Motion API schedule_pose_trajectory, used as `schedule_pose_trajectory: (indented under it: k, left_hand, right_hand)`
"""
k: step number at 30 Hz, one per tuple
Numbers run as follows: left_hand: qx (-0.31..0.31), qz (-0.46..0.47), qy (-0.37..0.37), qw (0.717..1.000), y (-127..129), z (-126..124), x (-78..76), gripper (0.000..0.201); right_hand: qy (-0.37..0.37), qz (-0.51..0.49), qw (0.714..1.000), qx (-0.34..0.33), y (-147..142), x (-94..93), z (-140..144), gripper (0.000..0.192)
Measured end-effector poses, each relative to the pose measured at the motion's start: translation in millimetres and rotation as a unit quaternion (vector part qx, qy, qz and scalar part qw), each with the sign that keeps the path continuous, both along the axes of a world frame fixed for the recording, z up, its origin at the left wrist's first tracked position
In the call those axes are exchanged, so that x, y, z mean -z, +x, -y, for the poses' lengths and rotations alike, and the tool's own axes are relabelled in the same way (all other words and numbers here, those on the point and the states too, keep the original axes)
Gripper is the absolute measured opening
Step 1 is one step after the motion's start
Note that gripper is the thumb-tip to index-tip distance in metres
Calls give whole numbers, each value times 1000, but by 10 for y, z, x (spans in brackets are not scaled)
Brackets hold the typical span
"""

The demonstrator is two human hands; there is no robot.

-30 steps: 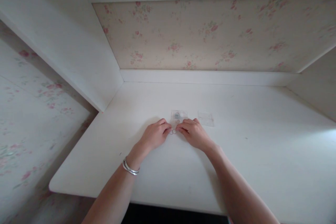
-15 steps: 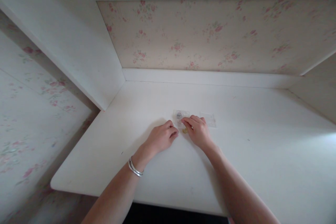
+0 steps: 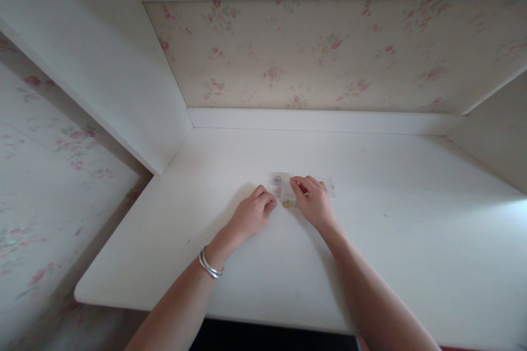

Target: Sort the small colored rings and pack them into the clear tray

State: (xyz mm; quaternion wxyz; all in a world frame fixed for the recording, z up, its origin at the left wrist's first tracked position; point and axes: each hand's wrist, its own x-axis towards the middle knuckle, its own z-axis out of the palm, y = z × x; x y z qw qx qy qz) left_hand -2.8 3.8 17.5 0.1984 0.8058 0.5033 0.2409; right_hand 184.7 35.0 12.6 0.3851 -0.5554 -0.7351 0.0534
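Observation:
My left hand (image 3: 252,213) rests on the white desk top (image 3: 370,263) with its fingers curled in; nothing shows in it. A silver bangle (image 3: 209,266) sits on that wrist. My right hand (image 3: 313,200) lies just to the right, with thumb and forefinger pinched at the right edge of a small clear plastic case (image 3: 279,183) holding tiny round pieces. A small gold piece (image 3: 287,204) lies on the desk between my two hands. A second clear plastic piece (image 3: 328,187) sticks out from behind my right hand.
The desk sits in an alcove: a white side panel (image 3: 123,88) at the left, flowered wallpaper (image 3: 313,49) at the back above a white ledge (image 3: 321,119), another panel at the right. The desk's front edge (image 3: 135,307) runs close to my forearms.
A second ago both hands pinched a small ring-like item together. They have parted: my right hand moved up onto the clear case, and the gold piece now lies on the desk.

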Motion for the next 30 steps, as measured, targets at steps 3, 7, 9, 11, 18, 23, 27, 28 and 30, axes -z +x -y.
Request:
schedule_pose_trajectory:
  k: [3,7,9,11,18,23,27,28,30]
  left_hand:
    - [-24,59,-7,998,18,-40,21,22]
    - [-67,113,5,991,40,-78,18,22]
    - [-87,127,22,988,56,-101,-4,21]
    - [-106,134,40,985,84,-133,-29,21]
    - [-133,138,62,980,244,-267,21,21]
    - [-114,137,38,983,240,-299,81,23]
    - [-121,153,41,980,164,-244,33,25]
    - [-121,155,39,980,142,-224,21,25]
    - [-123,159,33,979,102,-185,3,24]
  right_hand:
    - [-3,-5,1000,2,10,-10,-2,26]
    - [-5,-17,1000,-22,38,-60,19,25]
    - [-10,-9,997,-72,48,-95,51,25]
    - [-11,17,991,-132,40,-127,100,25]
    - [-41,200,947,-250,-146,-159,314,26]
    - [-72,243,937,-240,-205,-132,340,25]
    - [-82,235,938,-241,-196,-121,325,24]
    - [-83,227,939,-246,-195,-120,322,23]
    - [-85,209,939,-260,-199,-119,318,20]
